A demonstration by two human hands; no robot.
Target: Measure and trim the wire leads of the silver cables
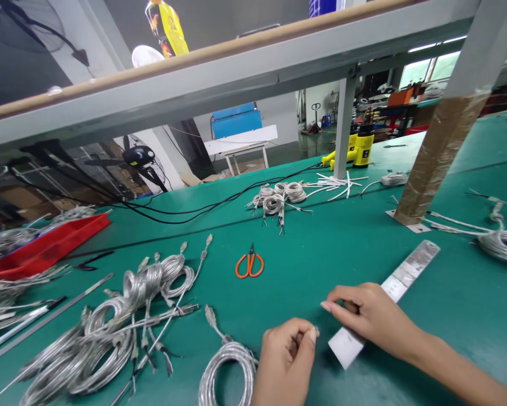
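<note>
My left hand (285, 358) is closed in a pinch at the lower middle, with a tiny light bit showing at its fingertips, too small to name. Close beside it lies a coiled clear-jacketed USB cable (228, 372), its plug pointing away from me; whether its other end runs into the hand is hidden. My right hand (369, 316) hovers over or rests on a flat metal strip (409, 268), thumb and forefinger tips drawn together and the other fingers curled. Anything between those tips cannot be made out. Orange-handled scissors (250, 265) lie further back on the green bench.
A pile of coiled cables (109, 327) covers the left side, near a red tray (50, 245). More coils (276, 197) and white tubes (335, 183) lie at the back by yellow heat guns (361, 149). A taped post (441, 152) stands right, under an overhead shelf (236, 65).
</note>
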